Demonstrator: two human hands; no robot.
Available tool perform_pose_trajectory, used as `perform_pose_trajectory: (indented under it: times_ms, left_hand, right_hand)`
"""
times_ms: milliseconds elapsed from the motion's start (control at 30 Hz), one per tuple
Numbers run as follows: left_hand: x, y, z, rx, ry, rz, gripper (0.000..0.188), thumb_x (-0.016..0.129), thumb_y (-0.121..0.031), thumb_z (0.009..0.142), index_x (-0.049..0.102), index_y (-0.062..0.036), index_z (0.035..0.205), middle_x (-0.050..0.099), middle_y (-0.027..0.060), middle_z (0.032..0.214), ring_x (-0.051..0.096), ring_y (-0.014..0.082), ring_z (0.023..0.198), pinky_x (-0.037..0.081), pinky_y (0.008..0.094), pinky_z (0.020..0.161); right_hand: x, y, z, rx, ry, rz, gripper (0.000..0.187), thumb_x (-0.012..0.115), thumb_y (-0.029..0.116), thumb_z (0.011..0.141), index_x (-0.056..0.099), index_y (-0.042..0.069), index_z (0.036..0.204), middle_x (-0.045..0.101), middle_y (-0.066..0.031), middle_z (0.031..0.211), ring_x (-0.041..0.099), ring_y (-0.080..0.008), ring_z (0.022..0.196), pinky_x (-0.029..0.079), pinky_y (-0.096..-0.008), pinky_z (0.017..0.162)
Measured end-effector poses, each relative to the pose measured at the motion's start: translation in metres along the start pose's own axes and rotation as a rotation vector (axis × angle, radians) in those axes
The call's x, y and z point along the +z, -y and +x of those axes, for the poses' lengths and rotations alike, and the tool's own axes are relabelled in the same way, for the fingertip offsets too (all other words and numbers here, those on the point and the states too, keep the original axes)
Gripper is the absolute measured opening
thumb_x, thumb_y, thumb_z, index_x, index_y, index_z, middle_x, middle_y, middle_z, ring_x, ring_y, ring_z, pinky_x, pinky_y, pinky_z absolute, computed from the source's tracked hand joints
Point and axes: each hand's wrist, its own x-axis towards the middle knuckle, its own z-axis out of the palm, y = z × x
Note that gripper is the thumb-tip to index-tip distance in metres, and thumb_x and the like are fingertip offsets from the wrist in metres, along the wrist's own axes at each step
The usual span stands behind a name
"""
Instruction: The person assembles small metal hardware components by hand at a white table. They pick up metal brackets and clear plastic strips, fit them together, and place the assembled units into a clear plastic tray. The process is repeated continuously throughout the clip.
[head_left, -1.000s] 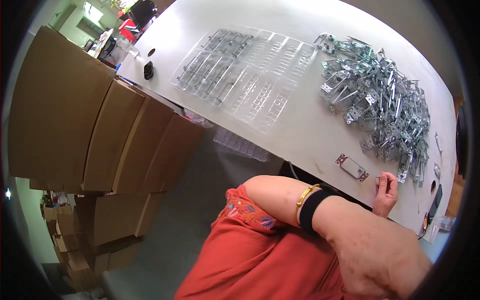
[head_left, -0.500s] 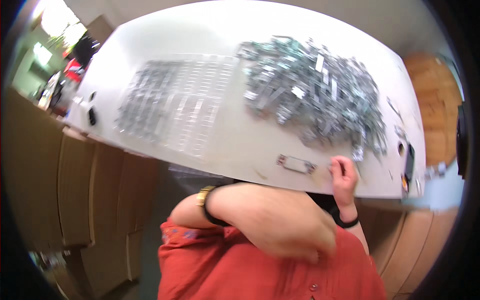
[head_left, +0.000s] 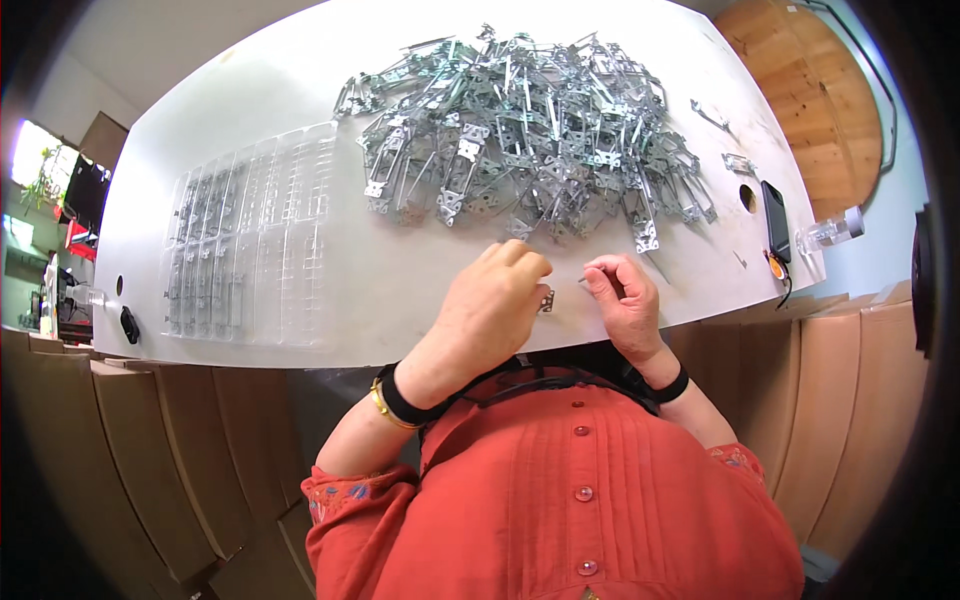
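My left hand [head_left: 490,303] is closed with bent fingers over a metal bracket at the table's near edge. Only the bracket's end [head_left: 547,300], with holes in it, shows beside my fingers; the rest is hidden. Just right of it, my right hand [head_left: 628,305] pinches thumb to forefinger, and a small thin piece [head_left: 584,280] pokes out at the fingertips. Its kind is too small to tell. Beyond both hands spreads a heap of silvery metal brackets [head_left: 530,130].
On the left lies a clear plastic tray [head_left: 290,195] with slots, its left part filled with metal pieces. A phone [head_left: 775,220], a plastic bottle [head_left: 835,230] and a round hole [head_left: 747,198] are at the right end. Cardboard boxes [head_left: 150,440] stand below the table.
My left hand has come from in front of my chest onto the bracket at the table's near edge. My right hand stays by the bracket's right side. The view has shifted.
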Motion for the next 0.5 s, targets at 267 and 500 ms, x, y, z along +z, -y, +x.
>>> perform_pose_trajectory:
  times_ms: [267,500]
  left_hand:
    - [0.027,0.006,0.013,0.075,0.241,0.291,0.007,0.075,-0.008,0.091,0.07,-0.0031,0.094,0.064,0.0143,0.104,0.064,0.0365,0.104,0.054,0.0472,0.088]
    - [-0.006,-0.002,0.014,-0.095,-0.088,0.009,0.007,0.076,-0.002,0.094,0.069,-0.0008,0.094,0.067,0.0139,0.097,0.069,0.0296,0.084,0.057,0.0392,0.075]
  right_hand:
    - [-0.001,-0.001,0.001,-0.026,0.009,0.001,0.006,0.075,0.009,0.104,0.073,0.003,0.105,0.07,-0.0063,0.095,0.065,-0.0153,0.079,0.052,-0.0297,0.071]
    - [-0.004,0.0,0.002,-0.032,0.013,0.003,0.006,0.075,0.009,0.104,0.072,0.004,0.106,0.07,-0.0068,0.094,0.064,-0.0158,0.077,0.052,-0.0298,0.069]
